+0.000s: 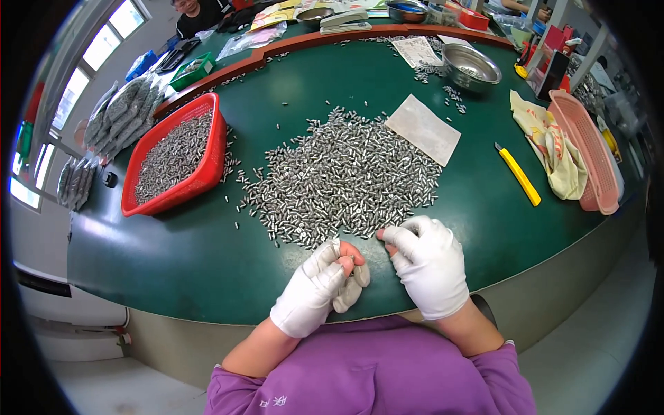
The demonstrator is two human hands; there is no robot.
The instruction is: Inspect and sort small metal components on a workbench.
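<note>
A large heap of small silvery metal parts (346, 173), short and pointed like bullets, covers the middle of the green table. Just in front of the heap, my left hand (315, 283) in a white glove with bare fingertips pinches one small metal part between thumb and forefinger. The part is mostly covered by the fingers. My right hand (430, 266), gloved the same way, is closed at the heap's near right edge, its bare fingertips curled inward. Whatever those fingers hold, if anything, is hidden.
A red plastic basket (213, 155) full of similar parts stands left of the heap. A grey card (425, 130) lies on its far right edge. Further right are a yellow cutter knife (519, 176), a cloth (553, 149) and a pink basket (588, 155). A steel bowl (472, 67) sits behind.
</note>
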